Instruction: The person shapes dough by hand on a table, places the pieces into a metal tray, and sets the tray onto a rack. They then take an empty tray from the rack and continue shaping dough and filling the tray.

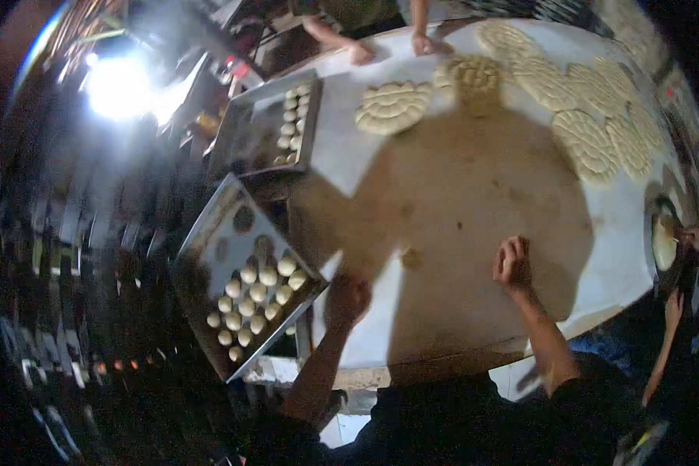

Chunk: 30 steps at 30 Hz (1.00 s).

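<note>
My right hand (512,262) is over the right-hand part of the pale work table (435,311), its fingers curled in. Whatever lies under or inside the fingers is hidden. Further left, my left hand (351,299) is a rounded, closed shape in shadow, close beside the corner of a metal tray (196,330). Round dough balls (257,292) sit in rows in that tray, which is tilted in this view. A small light-brown spot (410,258) shows on the table between my hands.
A second metal tray (224,159) with dough balls (288,128) stands behind the first. Flat dough pieces with ridged patterns (394,107) lie along the far and right side. Another person's hands (423,44) rest at the far edge. A bowl (665,242) with pale contents is at the right edge.
</note>
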Motion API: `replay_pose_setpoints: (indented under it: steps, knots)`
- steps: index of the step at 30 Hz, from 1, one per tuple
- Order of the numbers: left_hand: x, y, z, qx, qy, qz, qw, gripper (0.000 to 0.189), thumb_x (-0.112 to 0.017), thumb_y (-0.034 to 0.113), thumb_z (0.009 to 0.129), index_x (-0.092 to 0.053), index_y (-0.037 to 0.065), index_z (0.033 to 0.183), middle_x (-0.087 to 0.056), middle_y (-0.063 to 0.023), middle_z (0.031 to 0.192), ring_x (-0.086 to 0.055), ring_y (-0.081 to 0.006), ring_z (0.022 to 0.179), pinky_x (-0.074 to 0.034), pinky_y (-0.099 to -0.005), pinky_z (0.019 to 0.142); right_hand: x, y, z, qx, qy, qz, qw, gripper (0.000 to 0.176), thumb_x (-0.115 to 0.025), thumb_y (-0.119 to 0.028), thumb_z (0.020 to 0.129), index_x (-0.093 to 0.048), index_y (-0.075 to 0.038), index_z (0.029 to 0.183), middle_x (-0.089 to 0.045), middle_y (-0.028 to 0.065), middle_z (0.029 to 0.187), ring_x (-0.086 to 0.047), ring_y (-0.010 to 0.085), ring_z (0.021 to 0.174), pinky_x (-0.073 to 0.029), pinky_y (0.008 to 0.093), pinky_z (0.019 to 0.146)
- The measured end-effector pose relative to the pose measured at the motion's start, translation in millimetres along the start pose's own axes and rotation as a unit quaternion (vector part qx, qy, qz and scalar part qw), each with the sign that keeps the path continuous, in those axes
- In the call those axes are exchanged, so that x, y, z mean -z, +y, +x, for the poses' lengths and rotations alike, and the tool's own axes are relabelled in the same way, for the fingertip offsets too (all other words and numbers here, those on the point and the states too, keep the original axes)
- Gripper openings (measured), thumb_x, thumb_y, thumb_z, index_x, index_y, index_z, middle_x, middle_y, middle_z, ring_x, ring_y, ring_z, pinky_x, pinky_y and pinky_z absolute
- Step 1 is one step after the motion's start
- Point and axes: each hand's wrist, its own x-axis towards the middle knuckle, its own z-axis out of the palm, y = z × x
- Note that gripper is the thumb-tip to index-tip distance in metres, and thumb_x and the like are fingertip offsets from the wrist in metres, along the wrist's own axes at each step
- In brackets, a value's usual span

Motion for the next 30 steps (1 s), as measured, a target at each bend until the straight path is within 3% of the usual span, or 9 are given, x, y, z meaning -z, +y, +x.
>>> replay_pose_setpoints:
  steps: [5,12,14,17,20,21,22,26,30]
  knots:
    - [-43.3,70.9,23.9,-0.066,0.184,-0.187,0.963,0.019,-0.051,0.016,0.097,-0.059,0.003,0.108,-0.059,-0.0168,0.102,-0.057,-0.0357,0.091,-0.043,-0.0498,0.092,-41.0,-75.1,27.5,-0.115,0.072,-0.022,0.99,0.006,-0.053,-0.007,0.092,-0.052,-0.002,0.093,-0.051,0.0138,0.096,-0.047,0.0304,0.092,-0.038,0.0442,0.087]
    - [-35.9,38.1,-94.7,-0.122,-0.166,-0.287,0.935,0.028,-0.052,0.019,0.094,-0.056,0.004,0.117,-0.061,-0.0173,0.109,-0.059,-0.0356,0.101,-0.045,-0.0475,0.092,10.3,-51.6,-75.0,-0.059,-0.081,0.104,0.989,0.02,-0.052,-0.019,0.093,-0.061,-0.001,0.096,-0.06,0.0175,0.1,-0.059,0.0327,0.091,-0.048,0.042,0.082]
    - [9.0,14.2,-95.9,-0.099,-0.214,-0.34,0.911,0.03,-0.052,0.02,0.094,-0.055,0.003,0.12,-0.061,-0.018,0.11,-0.059,-0.0356,0.102,-0.046,-0.0468,0.092,50.7,-63.2,-51.9,-0.302,-0.26,0.044,0.916,0.026,-0.056,-0.022,0.092,-0.063,0.001,0.1,-0.063,0.0163,0.099,-0.063,0.0277,0.083,-0.051,0.0398,0.073]
    - [105.1,-36.4,-67.7,-0.11,-0.134,-0.341,0.924,0.033,-0.052,0.02,0.094,-0.053,0.003,0.123,-0.061,-0.0189,0.112,-0.059,-0.0355,0.104,-0.047,-0.0457,0.091,42.4,-145.9,-20.7,-0.378,-0.162,0.287,0.865,0.031,-0.057,-0.026,0.093,-0.064,0.002,0.104,-0.065,0.0169,0.1,-0.065,0.0237,0.084,-0.052,0.0392,0.071]
    - [178.1,-121.7,-10.1,-0.128,0.068,-0.214,0.966,0.036,-0.052,0.021,0.094,-0.051,0.002,0.126,-0.06,-0.0199,0.115,-0.06,-0.0355,0.106,-0.048,-0.0446,0.091,35.0,-309.0,64.7,-0.041,-0.141,0.192,0.97,0.034,-0.06,-0.032,0.094,-0.063,-0.001,0.107,-0.064,0.0158,0.107,-0.064,0.0237,0.094,-0.054,0.0401,0.08]
    - [232.9,-127.1,6.3,-0.035,0.053,-0.204,0.977,0.037,-0.055,0.016,0.09,-0.052,0.004,0.125,-0.063,-0.0182,0.111,-0.062,-0.0355,0.101,-0.051,-0.0441,0.087,32.6,-347.1,94.7,0.334,0.01,-0.034,0.942,0.035,-0.068,-0.029,0.089,-0.061,0.0,0.109,-0.063,0.0161,0.109,-0.063,0.026,0.099,-0.053,0.0409,0.083]
    - [193.8,-181.2,30.3,-0.011,0.058,-0.146,0.988,0.042,-0.059,0.01,0.082,-0.056,0.006,0.123,-0.065,-0.0173,0.104,-0.062,-0.037,0.097,-0.051,-0.0454,0.086,21.1,-396.8,105.9,0.142,-0.024,0.227,0.963,0.034,-0.075,-0.022,0.083,-0.062,-0.002,0.107,-0.062,0.0172,0.111,-0.061,0.0302,0.105,-0.052,0.0421,0.084]
    - [165.6,-222.6,37.4,0.055,-0.064,-0.013,0.996,0.045,-0.064,0.022,0.081,-0.058,0.003,0.122,-0.062,-0.019,0.111,-0.059,-0.0378,0.105,-0.046,-0.0475,0.095,-85.7,-459.0,170.6,0.254,-0.06,0.372,0.891,0.034,-0.075,-0.017,0.082,-0.06,-0.005,0.109,-0.061,0.0157,0.111,-0.058,0.0357,0.105,-0.05,0.0437,0.085]
    - [152.1,-242.5,40.3,-0.03,-0.03,0.036,0.998,0.054,-0.065,0.032,0.083,-0.055,0.0,0.126,-0.056,-0.0206,0.124,-0.055,-0.0383,0.114,-0.043,-0.0487,0.1,-93.2,-440.1,160.8,0.329,-0.035,0.177,0.927,0.024,-0.069,-0.022,0.087,-0.059,-0.002,0.097,-0.061,0.0159,0.106,-0.058,0.0334,0.101,-0.046,0.0452,0.089]
